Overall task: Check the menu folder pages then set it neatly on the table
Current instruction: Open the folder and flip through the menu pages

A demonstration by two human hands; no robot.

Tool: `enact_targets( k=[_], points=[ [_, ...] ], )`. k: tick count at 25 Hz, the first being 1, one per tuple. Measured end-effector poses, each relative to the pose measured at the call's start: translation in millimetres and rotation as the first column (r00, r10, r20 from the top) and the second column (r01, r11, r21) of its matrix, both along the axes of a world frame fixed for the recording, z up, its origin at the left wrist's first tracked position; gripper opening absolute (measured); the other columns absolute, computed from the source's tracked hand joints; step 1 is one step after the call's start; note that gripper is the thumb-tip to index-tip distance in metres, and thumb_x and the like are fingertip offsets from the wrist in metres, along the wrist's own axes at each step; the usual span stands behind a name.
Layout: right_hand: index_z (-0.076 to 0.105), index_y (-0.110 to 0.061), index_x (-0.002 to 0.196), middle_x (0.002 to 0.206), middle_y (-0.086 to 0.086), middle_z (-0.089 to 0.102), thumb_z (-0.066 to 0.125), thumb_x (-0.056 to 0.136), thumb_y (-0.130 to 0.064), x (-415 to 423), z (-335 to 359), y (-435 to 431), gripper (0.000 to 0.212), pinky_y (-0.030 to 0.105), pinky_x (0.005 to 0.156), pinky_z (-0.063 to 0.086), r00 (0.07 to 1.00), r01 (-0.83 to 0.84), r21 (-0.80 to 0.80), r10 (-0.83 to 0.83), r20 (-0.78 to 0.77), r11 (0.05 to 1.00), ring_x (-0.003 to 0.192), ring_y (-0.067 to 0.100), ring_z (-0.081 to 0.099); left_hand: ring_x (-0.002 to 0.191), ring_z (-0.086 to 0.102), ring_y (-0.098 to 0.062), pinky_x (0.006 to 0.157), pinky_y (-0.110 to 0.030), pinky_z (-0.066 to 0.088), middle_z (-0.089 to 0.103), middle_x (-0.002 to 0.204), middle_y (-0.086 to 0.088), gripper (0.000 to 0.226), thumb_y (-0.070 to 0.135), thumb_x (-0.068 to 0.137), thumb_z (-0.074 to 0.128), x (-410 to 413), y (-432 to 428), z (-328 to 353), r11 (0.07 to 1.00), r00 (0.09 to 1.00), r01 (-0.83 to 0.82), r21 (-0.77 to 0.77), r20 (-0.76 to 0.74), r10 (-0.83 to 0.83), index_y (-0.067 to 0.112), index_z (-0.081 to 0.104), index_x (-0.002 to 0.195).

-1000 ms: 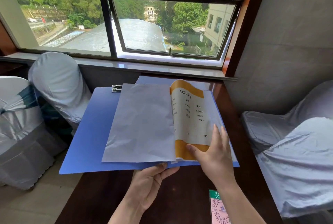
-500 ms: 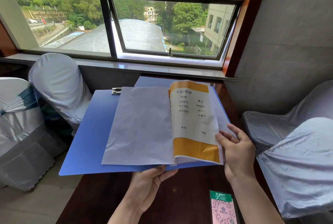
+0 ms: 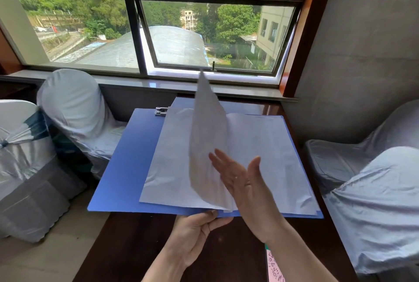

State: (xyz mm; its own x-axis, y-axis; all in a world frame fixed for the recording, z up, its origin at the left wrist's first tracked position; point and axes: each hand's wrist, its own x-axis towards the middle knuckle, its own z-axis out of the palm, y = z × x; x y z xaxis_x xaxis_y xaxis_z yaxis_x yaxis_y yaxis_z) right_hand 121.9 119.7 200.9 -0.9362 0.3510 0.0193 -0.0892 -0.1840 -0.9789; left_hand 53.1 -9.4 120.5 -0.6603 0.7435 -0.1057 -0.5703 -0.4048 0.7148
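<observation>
The person's left hand pinches the near edge of the open blue plastic menu folder at its spine, thumb on top and fingers hidden beneath, so the folder spreads away from the grip to both sides and toward the window, held above the dark brown wooden table. Its left cover reaches out past the table's edge, over the floor; a metal clip sits at its far edge. Just above and right of the grip, the right hand is spread flat with fingers straight, gripping nothing, its palm against a blurred white page that stands nearly upright from the spine. More white sheets lie flat on either side of the page. Nearer than the grip, to its right, a pink printed card lies on the table. White-covered chairs stand left of the folder
</observation>
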Motion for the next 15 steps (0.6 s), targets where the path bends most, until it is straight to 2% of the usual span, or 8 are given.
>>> enact_targets(
  k=[2, 6, 11, 13, 14, 15],
  points=[
    [0.042, -0.033, 0.147, 0.153, -0.008, 0.046, 0.028, 0.075, -0.088, -2, -4, -5, 0.092, 0.026, 0.115, 0.027, 1.0, -0.031, -0.046, 0.031, 0.0, 0.998, 0.143, 0.007, 0.037, 0.113, 0.062, -0.054, 0.08, -0.054, 0.06, 0.065, 0.126, -0.029, 0.05, -0.015, 0.079, 0.063, 0, -3, 0, 1.0, 1.0, 0.014, 0.019, 0.004, -0.014, 0.01, 0.067, 0.122],
    [0.051, -0.035, 0.141, 0.146, -0.002, 0.054, 0.042, 0.068, -0.09, -6, -10, -1, 0.091, 0.039, 0.121, 0.022, 0.999, -0.028, -0.224, 0.024, -0.022, 0.974, 0.138, 0.013, 0.046, 0.113, 0.063, -0.053, 0.081, -0.055, 0.059, 0.065, 0.128, -0.028, 0.057, -0.016, 0.083, 0.059, 0, -5, -2, 1.0, 1.0, 0.016, 0.008, 0.022, -0.016, 0.006, 0.056, 0.135],
    [0.057, -0.026, 0.137, 0.14, 0.011, 0.06, 0.049, 0.076, -0.081, 5, -8, 12, 0.082, 0.051, 0.114, 0.034, 0.99, 0.077, -0.46, -0.122, -0.067, 0.885, 0.13, 0.03, 0.055, 0.113, 0.065, -0.047, 0.081, -0.055, 0.059, 0.071, 0.122, -0.021, 0.053, -0.018, 0.081, 0.06, 0, -6, 0, 1.0, 0.999, -0.02, 0.005, -0.025, 0.02, 0.019, 0.072, 0.117],
    [0.059, -0.027, 0.135, 0.139, 0.01, 0.061, 0.055, 0.073, -0.081, 16, -7, 21, 0.083, 0.049, 0.108, 0.041, 0.977, 0.15, -0.437, -0.201, -0.073, 0.887, 0.128, 0.029, 0.057, 0.108, 0.068, -0.044, 0.079, -0.054, 0.059, 0.073, 0.118, -0.019, 0.052, -0.018, 0.078, 0.06, -3, -9, -1, 0.999, 0.999, -0.043, 0.0, -0.006, 0.043, 0.019, 0.074, 0.112],
    [0.061, -0.029, 0.133, 0.139, 0.006, 0.061, 0.056, 0.07, -0.083, 24, -7, 25, 0.083, 0.044, 0.105, 0.045, 0.966, 0.22, -0.339, -0.254, -0.056, 0.915, 0.127, 0.024, 0.059, 0.107, 0.069, -0.044, 0.078, -0.054, 0.06, 0.073, 0.115, -0.019, 0.052, -0.019, 0.077, 0.061, -5, -10, -2, 0.999, 0.999, -0.053, 0.002, 0.0, 0.053, 0.018, 0.074, 0.111],
    [0.062, -0.033, 0.13, 0.139, 0.0, 0.061, 0.056, 0.066, -0.086, 32, -8, 28, 0.083, 0.035, 0.102, 0.047, 0.95, 0.302, -0.146, -0.309, -0.028, 0.942, 0.126, 0.017, 0.059, 0.106, 0.069, -0.044, 0.078, -0.054, 0.06, 0.073, 0.114, -0.019, 0.052, -0.019, 0.076, 0.06, -6, -11, -3, 0.998, 0.998, -0.063, 0.007, 0.002, 0.063, 0.017, 0.074, 0.111]
  ],
)
